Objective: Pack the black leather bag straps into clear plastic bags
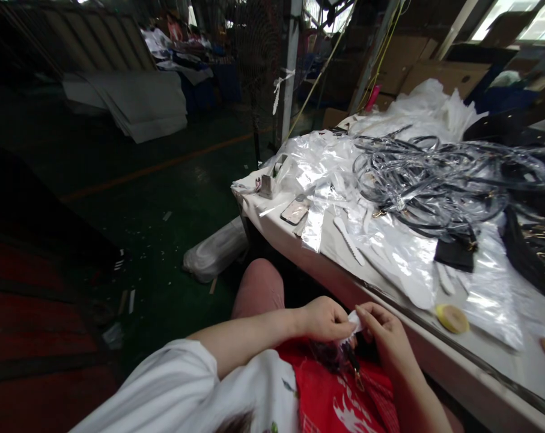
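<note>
My left hand (327, 319) and my right hand (384, 329) meet above my lap, at the table's front edge. Pinched between the fingertips of both is a small white strip (355, 322); whether it is paper or plastic I cannot tell. Just below the hands, a dark strap with a gold-coloured metal clasp (357, 377) lies over the red cloth (326, 397) on my lap. Part of this strap is hidden by my fingers and seems to have shiny clear film around it.
The white-covered table (272, 222) holds a heap of black straps in clear film (416, 174), a phone (294, 210), a white toothed strip (348, 240) and a yellow tape roll (452, 319). On the floor lies a wrapped roll (216, 249), left of the table.
</note>
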The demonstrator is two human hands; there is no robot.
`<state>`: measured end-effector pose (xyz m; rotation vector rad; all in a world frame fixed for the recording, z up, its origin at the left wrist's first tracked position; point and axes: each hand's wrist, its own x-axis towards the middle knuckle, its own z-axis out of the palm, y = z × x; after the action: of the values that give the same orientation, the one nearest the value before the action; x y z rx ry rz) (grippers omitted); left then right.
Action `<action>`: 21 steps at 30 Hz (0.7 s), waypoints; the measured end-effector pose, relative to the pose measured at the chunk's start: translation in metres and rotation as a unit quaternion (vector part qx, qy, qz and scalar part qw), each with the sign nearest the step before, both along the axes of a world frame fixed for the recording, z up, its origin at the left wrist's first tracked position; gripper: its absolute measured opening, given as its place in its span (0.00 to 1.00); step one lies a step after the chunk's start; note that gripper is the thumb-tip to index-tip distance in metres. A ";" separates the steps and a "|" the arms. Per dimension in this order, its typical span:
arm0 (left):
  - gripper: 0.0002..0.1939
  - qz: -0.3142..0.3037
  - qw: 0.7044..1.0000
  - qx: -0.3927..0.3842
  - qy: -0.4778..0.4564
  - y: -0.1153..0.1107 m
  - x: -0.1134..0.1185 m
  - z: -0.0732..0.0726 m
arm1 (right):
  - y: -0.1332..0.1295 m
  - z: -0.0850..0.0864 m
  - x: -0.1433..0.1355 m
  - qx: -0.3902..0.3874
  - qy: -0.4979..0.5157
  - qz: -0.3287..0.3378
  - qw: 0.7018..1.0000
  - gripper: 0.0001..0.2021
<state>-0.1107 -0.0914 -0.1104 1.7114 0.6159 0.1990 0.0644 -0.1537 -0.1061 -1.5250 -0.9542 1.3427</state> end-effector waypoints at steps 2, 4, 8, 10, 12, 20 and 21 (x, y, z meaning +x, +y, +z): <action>0.22 0.011 1.000 -0.007 0.010 0.001 0.000 0.002 | -0.002 0.002 -0.002 0.031 -0.033 -0.019 0.999 0.18; 0.25 0.025 0.999 -0.022 0.024 0.002 0.001 0.003 | -0.006 0.004 -0.003 0.070 -0.105 -0.031 0.992 0.17; 0.30 0.072 0.995 -0.007 0.061 0.002 0.006 0.002 | -0.012 0.005 -0.006 0.187 -0.311 0.001 0.932 0.12; 0.27 0.089 0.992 0.020 0.082 0.001 0.010 0.000 | -0.015 0.003 -0.008 0.252 -0.420 0.037 0.871 0.11; 0.23 0.094 0.989 0.045 0.104 0.000 0.013 0.000 | -0.017 0.001 -0.011 0.299 -0.502 0.066 0.809 0.11; 0.23 0.123 0.978 0.066 0.155 0.001 0.012 0.011 | -0.015 0.005 -0.013 0.201 -0.387 0.024 0.900 0.12; 0.24 0.131 0.977 0.064 0.153 0.001 0.012 0.012 | -0.012 0.005 -0.013 0.166 -0.339 0.013 0.926 0.14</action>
<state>-0.0991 -0.0899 -0.0981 1.7964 1.0786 0.1651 0.0515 -0.1662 -0.1010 -1.7275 -1.5405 0.6011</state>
